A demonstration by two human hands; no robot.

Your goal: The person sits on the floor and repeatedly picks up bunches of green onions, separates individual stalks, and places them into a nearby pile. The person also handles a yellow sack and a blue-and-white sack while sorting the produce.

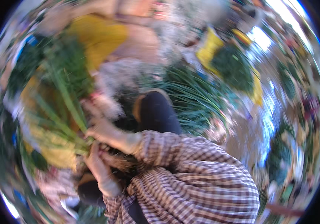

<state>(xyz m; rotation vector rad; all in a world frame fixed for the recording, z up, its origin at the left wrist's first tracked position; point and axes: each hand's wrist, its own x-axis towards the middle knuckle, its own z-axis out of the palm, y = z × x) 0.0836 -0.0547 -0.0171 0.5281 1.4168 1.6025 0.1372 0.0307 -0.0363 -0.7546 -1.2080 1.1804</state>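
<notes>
The view is blurred. My right hand (pixel 101 130), the upper of the two, is closed around the pale stems of a bunch of spring onions (pixel 70 100). Just below it my left hand (pixel 97 162) grips the same bunch near its root end. The long green leaves fan out to the upper left, over yellow sacking (pixel 50 151). Stringy roots (pixel 122 162) point to the lower right, towards my checked shirt (pixel 204 179). A large heap of spring onions (pixel 193 95) lies beyond my dark-clothed knee (pixel 157 112), its white ends at the right.
A yellow sack (pixel 209 50) with dark greens (pixel 232 68) stands at the upper right. More yellow material (pixel 101 36) lies at the upper left, near what looks like another person's arm (pixel 92 8). Pale root ends (pixel 56 182) lie at the lower left. Wet-looking ground (pixel 244 142) shows at the right.
</notes>
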